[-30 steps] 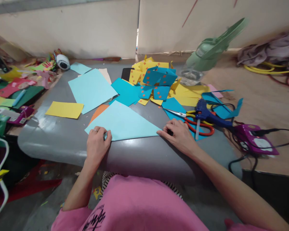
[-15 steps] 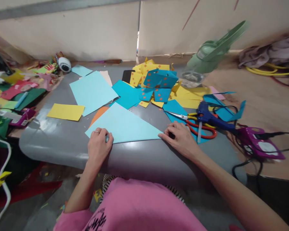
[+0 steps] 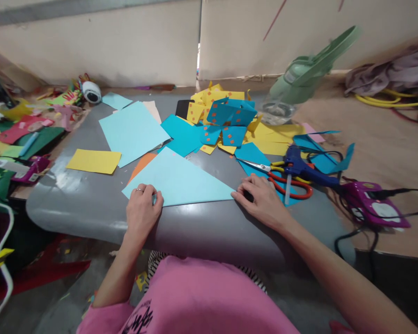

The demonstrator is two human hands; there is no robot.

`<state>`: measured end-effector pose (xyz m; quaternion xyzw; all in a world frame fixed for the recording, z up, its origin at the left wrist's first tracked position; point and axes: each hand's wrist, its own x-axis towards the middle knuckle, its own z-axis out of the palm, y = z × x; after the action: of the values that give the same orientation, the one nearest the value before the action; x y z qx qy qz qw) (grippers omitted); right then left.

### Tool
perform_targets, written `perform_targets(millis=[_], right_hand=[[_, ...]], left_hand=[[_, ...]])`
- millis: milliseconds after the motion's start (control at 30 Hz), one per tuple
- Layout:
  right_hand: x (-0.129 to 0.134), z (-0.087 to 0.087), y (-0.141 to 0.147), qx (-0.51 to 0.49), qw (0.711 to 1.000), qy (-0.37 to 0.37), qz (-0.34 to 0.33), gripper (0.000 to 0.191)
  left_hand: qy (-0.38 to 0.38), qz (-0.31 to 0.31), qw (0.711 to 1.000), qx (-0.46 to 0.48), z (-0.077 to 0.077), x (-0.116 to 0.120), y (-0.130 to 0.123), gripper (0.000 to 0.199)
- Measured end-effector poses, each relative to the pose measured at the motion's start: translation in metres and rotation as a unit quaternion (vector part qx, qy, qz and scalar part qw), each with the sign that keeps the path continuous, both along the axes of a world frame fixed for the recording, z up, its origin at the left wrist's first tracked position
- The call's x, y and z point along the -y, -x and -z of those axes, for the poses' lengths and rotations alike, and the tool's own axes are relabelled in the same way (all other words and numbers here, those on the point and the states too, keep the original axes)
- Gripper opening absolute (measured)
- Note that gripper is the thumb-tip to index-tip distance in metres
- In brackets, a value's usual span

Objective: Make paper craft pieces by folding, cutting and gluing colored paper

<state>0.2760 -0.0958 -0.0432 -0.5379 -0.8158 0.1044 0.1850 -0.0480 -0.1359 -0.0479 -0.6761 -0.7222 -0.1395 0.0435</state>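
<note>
A light blue sheet of paper, folded into a triangle, lies with its fold along the front edge of the grey mat. My left hand, ring on one finger, is closed over its left corner with curled fingers. At the right corner my right hand pinches the tip between thumb and forefinger, the other fingers bent in. An orange paper piece shows partly from beneath the triangle. Behind it lies a flat light blue sheet. Red-handled scissors rest just beyond my right hand.
The grey mat also carries a yellow paper strip, folded blue and yellow paper shapes with orange squares, and a blue glue gun wired to a purple box. A green-topped container stands at the back right.
The view has shifted very slightly. My right thumb and forefinger sit a touch further right at the paper's corner; my left hand stays on the other corner.
</note>
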Motion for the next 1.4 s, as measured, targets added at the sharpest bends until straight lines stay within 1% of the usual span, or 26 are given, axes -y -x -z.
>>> perform_targets(millis=[267, 600, 733, 833, 900, 967, 1067, 1200, 1267, 1400], right_hand=[[-0.001, 0.002, -0.003, -0.005, 1.0, 0.021, 0.0, 0.029], [0.0, 0.001, -0.002, -0.001, 1.0, 0.006, 0.0, 0.029], [-0.001, 0.003, -0.002, -0.003, 1.0, 0.001, 0.001, 0.028], [0.0, 0.002, -0.003, -0.022, 1.0, -0.005, 0.004, 0.029], [0.001, 0.001, -0.004, -0.054, 0.999, -0.005, -0.003, 0.029], [0.002, -0.002, -0.005, -0.096, 0.995, -0.012, -0.017, 0.028], [0.003, -0.006, -0.007, -0.148, 0.988, -0.035, -0.036, 0.025], [0.001, -0.008, -0.009, -0.158, 0.983, -0.041, -0.077, 0.023], [-0.001, -0.007, -0.01, -0.149, 0.983, -0.034, -0.103, 0.022], [-0.005, -0.006, -0.014, -0.123, 0.981, -0.035, -0.148, 0.019]], left_hand=[[-0.001, -0.008, 1.0, 0.005, -0.001, 0.001, -0.001, 0.019], [-0.016, -0.007, 1.0, -0.002, 0.001, 0.001, 0.0, 0.019], [-0.011, -0.007, 1.0, 0.004, 0.002, 0.0, 0.0, 0.019], [-0.006, -0.009, 1.0, 0.017, 0.002, 0.0, 0.001, 0.02], [-0.007, -0.003, 0.999, 0.034, 0.003, 0.001, 0.002, 0.02], [-0.017, 0.011, 0.997, 0.07, 0.005, 0.002, 0.003, 0.021], [-0.048, 0.039, 0.987, 0.15, 0.008, 0.005, 0.007, 0.023], [-0.082, 0.072, 0.968, 0.226, 0.013, 0.007, 0.012, 0.022], [-0.107, 0.107, 0.957, 0.246, 0.015, 0.008, 0.015, 0.018], [-0.175, 0.207, 0.929, 0.253, 0.015, 0.007, 0.017, 0.01]])
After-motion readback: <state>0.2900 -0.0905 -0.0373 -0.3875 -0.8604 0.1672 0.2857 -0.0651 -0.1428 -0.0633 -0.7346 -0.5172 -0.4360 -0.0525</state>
